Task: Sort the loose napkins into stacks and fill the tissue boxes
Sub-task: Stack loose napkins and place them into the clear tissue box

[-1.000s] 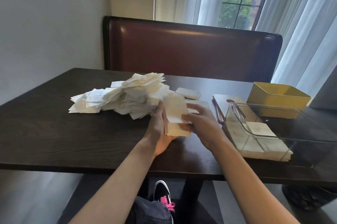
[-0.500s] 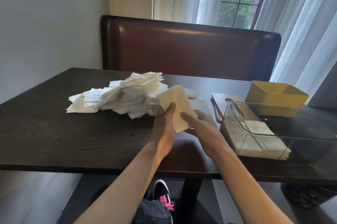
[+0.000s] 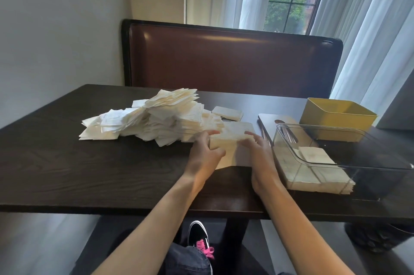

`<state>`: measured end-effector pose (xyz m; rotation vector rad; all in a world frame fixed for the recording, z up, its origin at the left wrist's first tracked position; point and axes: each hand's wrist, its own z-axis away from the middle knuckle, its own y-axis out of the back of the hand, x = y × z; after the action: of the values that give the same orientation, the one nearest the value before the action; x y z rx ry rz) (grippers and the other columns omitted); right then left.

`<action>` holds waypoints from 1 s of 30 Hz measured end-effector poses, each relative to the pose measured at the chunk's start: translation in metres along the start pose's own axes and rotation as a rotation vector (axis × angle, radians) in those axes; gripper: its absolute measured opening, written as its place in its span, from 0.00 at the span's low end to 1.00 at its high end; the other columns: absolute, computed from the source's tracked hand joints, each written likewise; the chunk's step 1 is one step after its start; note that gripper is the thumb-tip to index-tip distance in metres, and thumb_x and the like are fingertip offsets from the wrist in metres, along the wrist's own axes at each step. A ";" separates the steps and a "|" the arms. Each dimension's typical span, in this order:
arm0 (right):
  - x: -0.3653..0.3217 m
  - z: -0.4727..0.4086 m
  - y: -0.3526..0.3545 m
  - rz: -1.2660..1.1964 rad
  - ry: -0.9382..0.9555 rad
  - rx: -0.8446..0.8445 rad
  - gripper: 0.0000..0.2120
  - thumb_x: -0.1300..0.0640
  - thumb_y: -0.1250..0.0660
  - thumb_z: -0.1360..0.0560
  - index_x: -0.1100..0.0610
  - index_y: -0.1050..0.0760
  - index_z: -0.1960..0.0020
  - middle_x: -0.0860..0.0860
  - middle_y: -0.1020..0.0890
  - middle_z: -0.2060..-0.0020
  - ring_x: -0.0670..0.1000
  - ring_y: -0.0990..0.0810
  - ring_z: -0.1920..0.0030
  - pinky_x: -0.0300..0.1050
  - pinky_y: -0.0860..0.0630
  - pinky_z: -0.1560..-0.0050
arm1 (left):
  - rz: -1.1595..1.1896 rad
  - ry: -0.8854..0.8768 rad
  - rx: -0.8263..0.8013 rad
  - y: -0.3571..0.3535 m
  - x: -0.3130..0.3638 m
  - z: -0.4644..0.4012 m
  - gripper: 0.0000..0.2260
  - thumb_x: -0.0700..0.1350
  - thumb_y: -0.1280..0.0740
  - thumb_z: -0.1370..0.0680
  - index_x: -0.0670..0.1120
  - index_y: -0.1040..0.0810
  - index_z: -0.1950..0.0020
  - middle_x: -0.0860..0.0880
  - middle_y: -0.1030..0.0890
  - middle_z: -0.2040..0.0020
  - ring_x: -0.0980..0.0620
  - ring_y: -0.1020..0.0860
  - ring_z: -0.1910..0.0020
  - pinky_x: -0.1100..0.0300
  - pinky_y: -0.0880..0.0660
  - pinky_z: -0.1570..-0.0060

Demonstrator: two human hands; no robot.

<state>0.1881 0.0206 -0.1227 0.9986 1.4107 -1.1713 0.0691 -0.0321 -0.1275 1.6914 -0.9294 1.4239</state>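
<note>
Head view, and it's the only one you've got. Your left hand [image 3: 205,153] and right hand [image 3: 261,153] are clamped on either side of a small stack of napkins [image 3: 230,140] sitting on the dark table [image 3: 67,162]. The fingers of both are curled round its ends, so each hand is gripping it, not just resting there. The stack's long axis runs roughly 9 to 3 across you, with one hand on each short end.

The thing your next move hangs on: the clear box [image 3: 336,162] sits at about 3 o'clock from the stack, just beside your right hand, already holding a layer of napkins on its floor. So my guess is the stack goes right, and the right hand is the nearer one to lead it over the box's near wall. The left hand would have to cross over, so it probably lets go first.

The big loose pile [image 3: 152,118] is at 10 o'clock from the stack, nearly touching its far left corner. Mind you don't drag any along when lifting. The yellow box [image 3: 336,118] is further off at 2 o'clock, behind the clear one. A small separate bundle [image 3: 227,113] lies at 12.
</note>
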 end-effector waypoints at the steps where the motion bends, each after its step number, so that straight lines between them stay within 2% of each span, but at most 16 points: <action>1: 0.000 0.000 -0.004 -0.010 0.002 0.027 0.16 0.56 0.33 0.23 0.54 0.26 0.35 0.51 0.20 0.44 0.48 0.23 0.44 0.40 0.28 0.53 | 0.033 0.003 0.018 -0.005 0.003 0.002 0.17 0.37 0.34 0.23 0.50 0.25 0.35 0.50 0.22 0.45 0.59 0.24 0.50 0.67 0.29 0.57; 4: 0.000 0.000 -0.014 -0.050 0.019 0.115 0.16 0.50 0.31 0.23 0.54 0.26 0.38 0.49 0.20 0.47 0.45 0.23 0.48 0.39 0.29 0.56 | 0.246 0.035 0.135 -0.021 0.007 0.003 0.10 0.44 0.36 0.19 0.48 0.23 0.39 0.54 0.22 0.44 0.60 0.26 0.46 0.67 0.33 0.54; 6: 0.001 0.000 -0.018 -0.053 0.047 0.159 0.14 0.50 0.30 0.24 0.54 0.25 0.41 0.47 0.21 0.52 0.42 0.24 0.53 0.38 0.29 0.59 | 0.271 0.048 0.240 -0.029 0.007 -0.001 0.09 0.49 0.34 0.19 0.48 0.22 0.42 0.53 0.21 0.44 0.61 0.26 0.47 0.68 0.33 0.56; 8: 0.002 0.000 -0.020 -0.027 0.058 0.202 0.11 0.52 0.30 0.23 0.55 0.24 0.43 0.48 0.20 0.52 0.44 0.22 0.53 0.41 0.25 0.55 | 0.220 0.048 0.337 -0.033 0.007 -0.004 0.08 0.47 0.33 0.20 0.46 0.21 0.43 0.52 0.20 0.46 0.61 0.25 0.50 0.69 0.33 0.59; 10: 0.003 -0.002 -0.019 -0.015 0.048 0.223 0.10 0.56 0.33 0.22 0.56 0.23 0.42 0.51 0.19 0.51 0.48 0.20 0.50 0.47 0.21 0.47 | 0.218 0.052 0.384 -0.033 0.006 -0.005 0.08 0.42 0.36 0.19 0.45 0.21 0.43 0.50 0.21 0.47 0.57 0.24 0.50 0.69 0.32 0.59; 12: 0.003 -0.003 -0.016 -0.043 0.030 0.225 0.10 0.59 0.37 0.22 0.54 0.23 0.42 0.50 0.19 0.51 0.48 0.21 0.48 0.47 0.22 0.45 | 0.270 0.064 0.383 -0.031 0.007 -0.003 0.09 0.41 0.39 0.19 0.45 0.22 0.42 0.50 0.22 0.47 0.57 0.25 0.50 0.67 0.32 0.57; 15: 0.002 -0.003 -0.016 -0.062 0.061 0.211 0.11 0.58 0.38 0.20 0.55 0.22 0.40 0.45 0.19 0.51 0.42 0.22 0.49 0.39 0.26 0.50 | 0.308 0.052 0.359 -0.032 0.008 -0.001 0.08 0.45 0.37 0.18 0.46 0.22 0.43 0.51 0.20 0.47 0.60 0.25 0.50 0.66 0.31 0.57; 18: 0.004 -0.001 -0.018 -0.037 0.097 0.219 0.12 0.58 0.38 0.20 0.55 0.22 0.38 0.47 0.18 0.47 0.44 0.20 0.46 0.42 0.23 0.44 | 0.231 0.024 0.392 -0.034 0.009 -0.002 0.07 0.45 0.34 0.19 0.46 0.22 0.44 0.53 0.21 0.50 0.60 0.24 0.53 0.73 0.32 0.62; 21: 0.005 -0.002 -0.015 -0.049 0.080 0.236 0.13 0.59 0.40 0.20 0.56 0.22 0.38 0.42 0.21 0.50 0.39 0.24 0.49 0.35 0.27 0.49 | 0.194 0.036 0.417 -0.033 0.006 -0.003 0.07 0.42 0.36 0.19 0.47 0.22 0.43 0.53 0.22 0.50 0.60 0.25 0.53 0.71 0.32 0.62; 25: 0.003 -0.003 -0.020 -0.023 0.077 0.209 0.13 0.53 0.37 0.21 0.56 0.22 0.39 0.48 0.17 0.49 0.47 0.19 0.46 0.44 0.23 0.44 | 0.126 0.019 0.397 -0.035 0.006 -0.006 0.07 0.45 0.35 0.19 0.46 0.21 0.43 0.53 0.20 0.48 0.62 0.25 0.53 0.71 0.33 0.60; 28: 0.004 -0.004 -0.024 0.013 0.087 0.230 0.10 0.52 0.37 0.20 0.54 0.24 0.41 0.45 0.20 0.51 0.42 0.22 0.50 0.40 0.27 0.50 | 0.024 0.009 0.421 -0.037 0.006 -0.008 0.07 0.46 0.33 0.20 0.46 0.20 0.44 0.52 0.19 0.49 0.62 0.25 0.56 0.71 0.34 0.63; 30: 0.003 -0.003 -0.023 0.023 0.091 0.227 0.10 0.50 0.38 0.20 0.54 0.24 0.43 0.46 0.19 0.51 0.43 0.21 0.49 0.43 0.25 0.48 | -0.002 0.009 0.471 -0.036 0.008 -0.009 0.06 0.47 0.34 0.19 0.47 0.20 0.47 0.54 0.20 0.54 0.63 0.25 0.59 0.68 0.33 0.66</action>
<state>0.1646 0.0190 -0.1221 1.2370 1.3539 -1.3040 0.0971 -0.0077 -0.1213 2.0149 -0.6145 1.7446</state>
